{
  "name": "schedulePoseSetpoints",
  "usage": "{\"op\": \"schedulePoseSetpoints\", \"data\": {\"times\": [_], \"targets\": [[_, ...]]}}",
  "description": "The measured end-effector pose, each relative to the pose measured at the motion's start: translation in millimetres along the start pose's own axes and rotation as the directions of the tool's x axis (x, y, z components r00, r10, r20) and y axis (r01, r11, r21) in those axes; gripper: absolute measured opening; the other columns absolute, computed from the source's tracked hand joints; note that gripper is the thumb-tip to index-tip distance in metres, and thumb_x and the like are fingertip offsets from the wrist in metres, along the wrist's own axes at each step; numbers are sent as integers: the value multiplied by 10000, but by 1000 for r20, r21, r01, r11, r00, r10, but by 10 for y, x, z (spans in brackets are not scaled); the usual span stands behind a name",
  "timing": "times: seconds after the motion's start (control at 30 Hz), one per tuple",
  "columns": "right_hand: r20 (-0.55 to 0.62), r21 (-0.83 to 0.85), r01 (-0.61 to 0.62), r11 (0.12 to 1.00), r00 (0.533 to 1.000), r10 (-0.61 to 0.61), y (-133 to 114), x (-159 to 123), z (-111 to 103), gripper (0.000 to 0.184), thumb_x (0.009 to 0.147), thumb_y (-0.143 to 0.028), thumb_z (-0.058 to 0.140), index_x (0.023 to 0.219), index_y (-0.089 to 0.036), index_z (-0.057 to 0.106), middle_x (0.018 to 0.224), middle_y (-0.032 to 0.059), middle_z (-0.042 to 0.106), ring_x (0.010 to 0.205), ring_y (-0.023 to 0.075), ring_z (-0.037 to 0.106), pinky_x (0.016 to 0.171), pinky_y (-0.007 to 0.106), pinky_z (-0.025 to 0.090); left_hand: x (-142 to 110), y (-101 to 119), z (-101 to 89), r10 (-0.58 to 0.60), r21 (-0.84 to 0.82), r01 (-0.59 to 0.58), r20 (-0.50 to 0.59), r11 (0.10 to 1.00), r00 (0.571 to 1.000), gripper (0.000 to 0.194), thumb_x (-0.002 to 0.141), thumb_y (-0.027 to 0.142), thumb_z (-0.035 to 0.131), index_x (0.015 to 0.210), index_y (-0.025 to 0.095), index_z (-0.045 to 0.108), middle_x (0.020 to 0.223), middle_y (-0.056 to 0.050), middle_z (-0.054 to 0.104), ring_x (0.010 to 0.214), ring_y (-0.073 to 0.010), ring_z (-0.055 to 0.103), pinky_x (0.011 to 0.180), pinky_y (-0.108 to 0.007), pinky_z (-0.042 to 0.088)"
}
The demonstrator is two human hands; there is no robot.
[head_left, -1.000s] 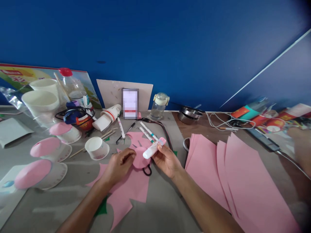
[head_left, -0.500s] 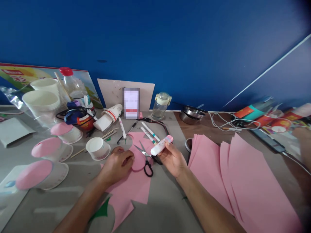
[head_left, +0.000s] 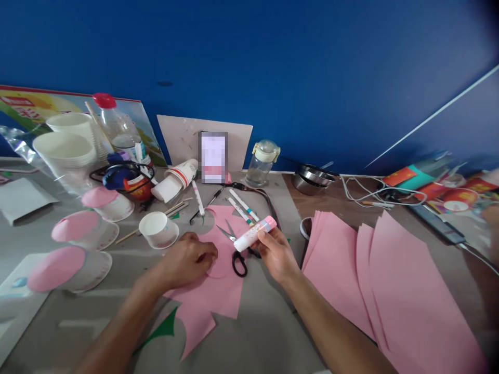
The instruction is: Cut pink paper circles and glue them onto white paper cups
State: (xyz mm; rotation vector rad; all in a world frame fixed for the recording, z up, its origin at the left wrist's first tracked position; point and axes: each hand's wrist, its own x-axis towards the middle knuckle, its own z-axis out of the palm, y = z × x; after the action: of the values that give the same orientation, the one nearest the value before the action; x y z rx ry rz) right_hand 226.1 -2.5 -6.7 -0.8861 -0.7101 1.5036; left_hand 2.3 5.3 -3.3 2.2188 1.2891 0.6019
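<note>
My right hand [head_left: 276, 254] is closed around a glue stick [head_left: 253, 234], a white tube with a pink end, held tilted above the scissors. My left hand [head_left: 191, 259] has its fingers curled together at the left edge of a pink paper circle [head_left: 220, 264]; whatever lies between the fingertips is hidden. Under the circle spreads a cut-up pink sheet [head_left: 228, 297]. The scissors [head_left: 239, 264], with black handles and partly open blades, lie on the pink paper just right of the circle, partly covered by the glue stick.
Left of my hands stand a white paper cup [head_left: 158, 231] and several cups with pink paper tops [head_left: 58, 267]. Markers [head_left: 244, 205] lie behind the scissors. Pink sheets [head_left: 413, 291] are stacked at right. A lidded glass jar [head_left: 262, 165] stands by the blue wall.
The glue stick has shifted slightly left and turned in my right hand, now covering more of the scissors. My left hand stays at the circle. The camera view has shifted slightly.
</note>
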Motion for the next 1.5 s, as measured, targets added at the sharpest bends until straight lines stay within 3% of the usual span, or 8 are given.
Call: {"op": "schedulePoseSetpoints", "data": {"times": [0.1,0.27,0.43,0.63,0.87,1.1,1.27,1.5], "targets": [[8,1,7,1000,1000,-7,14,1,2,224,666,-347,794,712,-178,655,644,-21,620,555,95,526,526,207,441,12,-16,-43,46,94,-59,130,994,991,251,774,160,501,788,260,731,699,-15,705,682,-194,599,715,-308,439],[-28,-91,88,992,995,-91,90,-4,-48,200,722,-351,758,767,-184,658,692,-12,619,600,105,544,551,213,461,36,-57,-8,163,87,-176,137,981,977,274,813,124,494,917,243,716,1008,-54,697,918,-211,610,905,-372,397],[81,-272,214,938,977,-199,91,-91,-41,132,799,-297,686,891,-215,639,826,7,623,703,136,564,655,266,477,2,-122,41,189,66,-199,136,978,973,348,794,106,515,1068,248,677,1129,-69,648,1066,-235,541,941,-383,402],[307,-579,404,709,913,-269,50,-173,14,177,738,-175,672,877,-221,574,853,25,602,768,175,579,716,315,465,4,-173,24,176,88,-195,193,977,965,375,778,140,582,1134,247,623,1159,-59,605,1092,-240,508,950,-384,388],[493,-680,553,482,831,-257,76,-217,52,191,694,-140,593,845,-216,504,816,31,586,774,188,573,743,342,482,16,-169,-5,147,97,-174,242,980,959,306,803,160,577,1085,262,637,1086,-40,583,1035,-228,494,905,-371,379],[491,-659,578,481,815,-308,84,-204,20,204,703,-130,588,861,-218,494,832,39,574,793,195,561,763,366,479,8,-173,-2,125,89,-149,231,985,965,269,780,149,583,994,276,687,1069,-36,567,1015,-224,497,890,-357,390],[478,-657,578,485,816,-325,59,-187,11,181,721,-161,594,872,-214,509,827,42,580,795,202,574,760,373,480,4,-167,31,130,101,-147,162,984,978,220,815,174,560,972,239,699,1201,-62,559,1098,-246,497,958,-384,380],[377,-625,513,588,858,-349,19,-155,-32,147,767,-183,611,883,-218,527,836,29,575,785,182,571,727,341,469,25,-204,24,195,33,-204,173,978,965,242,854,136,498,906,234,712,1176,-37,621,1131,-212,499,987,-355,369]]}}
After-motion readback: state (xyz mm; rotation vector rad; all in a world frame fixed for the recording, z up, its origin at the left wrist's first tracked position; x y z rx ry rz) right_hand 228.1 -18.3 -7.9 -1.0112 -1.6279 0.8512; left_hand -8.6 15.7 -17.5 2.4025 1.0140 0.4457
